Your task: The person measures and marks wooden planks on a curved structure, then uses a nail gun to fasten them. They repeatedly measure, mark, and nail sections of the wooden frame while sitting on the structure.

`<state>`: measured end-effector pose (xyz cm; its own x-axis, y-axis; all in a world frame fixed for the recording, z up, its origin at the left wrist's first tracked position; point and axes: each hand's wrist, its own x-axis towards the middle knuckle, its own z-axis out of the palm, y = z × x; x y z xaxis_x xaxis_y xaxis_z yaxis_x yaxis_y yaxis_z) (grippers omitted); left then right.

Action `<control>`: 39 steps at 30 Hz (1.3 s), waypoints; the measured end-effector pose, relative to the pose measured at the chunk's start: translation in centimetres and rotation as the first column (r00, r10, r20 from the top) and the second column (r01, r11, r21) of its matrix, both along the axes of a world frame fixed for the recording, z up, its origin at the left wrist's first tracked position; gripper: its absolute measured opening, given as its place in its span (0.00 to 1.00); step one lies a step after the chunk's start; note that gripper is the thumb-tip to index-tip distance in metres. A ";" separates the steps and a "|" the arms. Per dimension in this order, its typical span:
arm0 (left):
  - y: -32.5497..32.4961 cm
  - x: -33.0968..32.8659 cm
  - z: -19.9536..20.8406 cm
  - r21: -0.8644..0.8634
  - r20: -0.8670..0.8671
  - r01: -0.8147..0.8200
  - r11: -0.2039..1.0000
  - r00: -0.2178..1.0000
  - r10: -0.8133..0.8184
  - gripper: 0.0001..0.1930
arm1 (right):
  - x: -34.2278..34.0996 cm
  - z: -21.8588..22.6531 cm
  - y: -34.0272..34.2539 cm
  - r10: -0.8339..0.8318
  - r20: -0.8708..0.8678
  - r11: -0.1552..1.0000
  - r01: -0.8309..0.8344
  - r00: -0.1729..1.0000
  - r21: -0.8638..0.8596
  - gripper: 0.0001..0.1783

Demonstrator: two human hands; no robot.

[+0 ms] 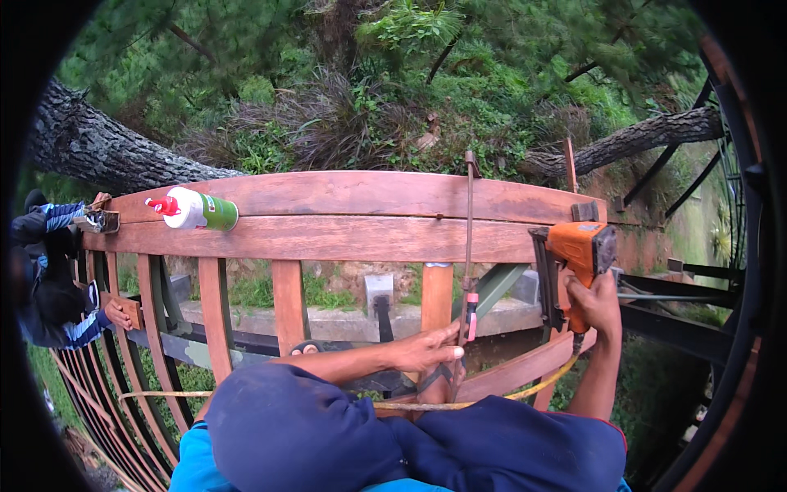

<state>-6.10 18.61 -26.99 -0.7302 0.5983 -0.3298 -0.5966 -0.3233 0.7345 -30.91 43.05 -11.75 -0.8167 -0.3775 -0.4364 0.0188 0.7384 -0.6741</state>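
Note:
My right hand [596, 302] grips an orange nail gun [578, 250] by its handle, at the right end of the wooden planks. A yellow air hose [545, 384] runs from the gun's base across my lap. A long bar clamp [469, 221] lies across the two reddish-brown planks [344, 238], its pink-and-black handle [471, 316] on the near side. My left hand [426, 348] is beside the clamp's bar just below that handle, thumb and forefinger apart; its other fingers are partly hidden. Whether it touches the bar I cannot tell.
A white-and-green bottle with a red nozzle [201, 209] rests on the planks at left. Wooden slats [288, 303] with open gaps run below them. Another person [61, 279] works at the far left, hands on the wood. A tree trunk [123, 148] and bushes lie beyond.

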 end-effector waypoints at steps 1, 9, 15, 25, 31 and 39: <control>0.8 -0.7 -0.1 0.111 -0.014 -0.039 0.993 0.999 0.041 0.45 | 0.8 1.7 1.1 -0.043 -0.041 0.999 0.043 0.998 0.012 0.07; 8.7 -5.1 -2.7 -0.040 -0.259 0.000 0.999 0.966 -0.011 0.51 | 10.1 10.5 4.3 -0.412 -0.307 0.911 0.376 0.858 -0.171 0.22; 10.8 -9.1 -3.5 -0.252 -0.272 0.132 0.959 0.941 -0.201 0.40 | 11.7 10.2 -3.6 -0.234 -0.155 0.972 0.227 0.960 -0.063 0.21; -10.9 3.9 -0.2 -0.700 -0.568 -0.468 0.539 0.823 -0.022 0.14 | 6.9 -1.0 -11.2 0.276 -0.001 0.953 -0.273 0.961 0.128 0.15; -16.6 11.8 -2.6 -0.680 -0.727 -0.665 0.308 0.666 -0.166 0.21 | 5.0 -3.8 -11.1 0.331 0.045 0.923 -0.334 0.942 0.190 0.13; -17.2 12.3 -3.5 -0.656 -0.723 -0.652 0.379 0.687 -0.069 0.24 | 5.5 -3.8 -12.6 0.289 0.024 0.942 -0.288 0.957 0.171 0.15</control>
